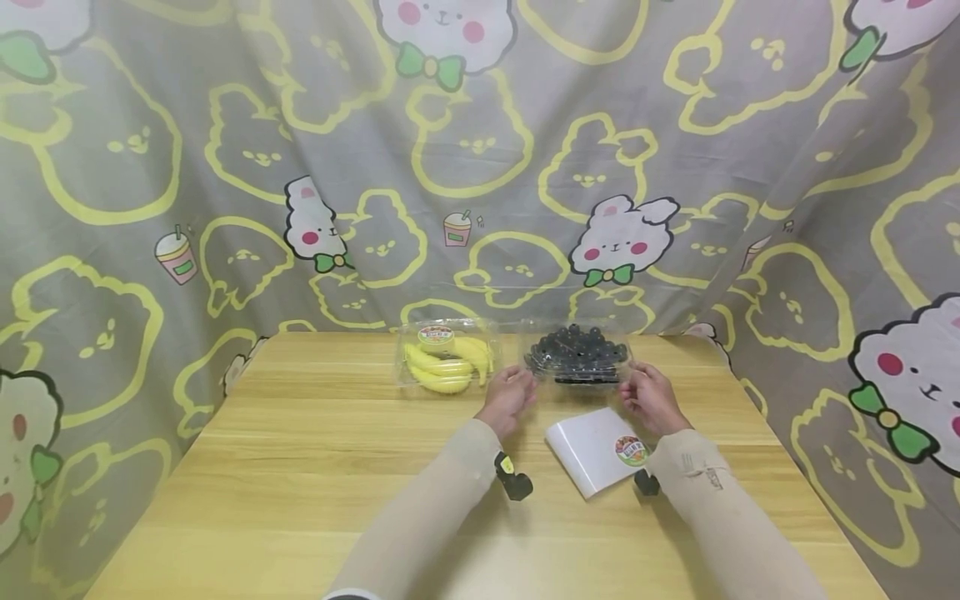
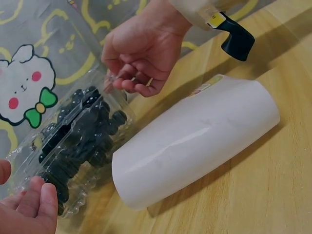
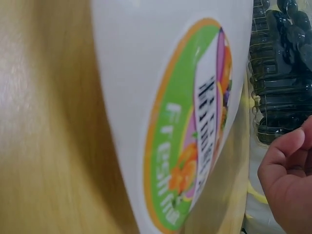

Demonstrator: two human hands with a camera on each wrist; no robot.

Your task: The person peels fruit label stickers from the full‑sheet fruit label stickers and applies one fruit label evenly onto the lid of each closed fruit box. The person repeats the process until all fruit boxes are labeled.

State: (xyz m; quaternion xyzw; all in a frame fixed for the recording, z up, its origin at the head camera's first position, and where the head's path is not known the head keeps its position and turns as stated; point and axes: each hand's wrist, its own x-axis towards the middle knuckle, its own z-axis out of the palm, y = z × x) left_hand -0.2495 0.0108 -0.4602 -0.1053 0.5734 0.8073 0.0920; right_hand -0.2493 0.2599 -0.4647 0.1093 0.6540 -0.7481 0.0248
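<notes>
A clear plastic box of dark grapes (image 1: 577,346) sits at the back of the table, between both hands. My left hand (image 1: 510,398) is at its near left corner; in the left wrist view its fingertips (image 2: 48,197) lie against the plastic, thumb apart from them. My right hand (image 1: 651,398) pinches the box's right edge between thumb and curled fingers, seen also in the left wrist view. Before the box lies a curled white sheet (image 1: 588,454) bearing an oval fruit sticker (image 3: 165,131). No sticker shows on the grape box.
Left of the grapes stands a clear box of bananas (image 1: 442,379) with an oval fruit sticker (image 1: 436,335) on its lid. A patterned curtain (image 1: 480,167) hangs close behind and on both sides of the wooden table (image 1: 300,467).
</notes>
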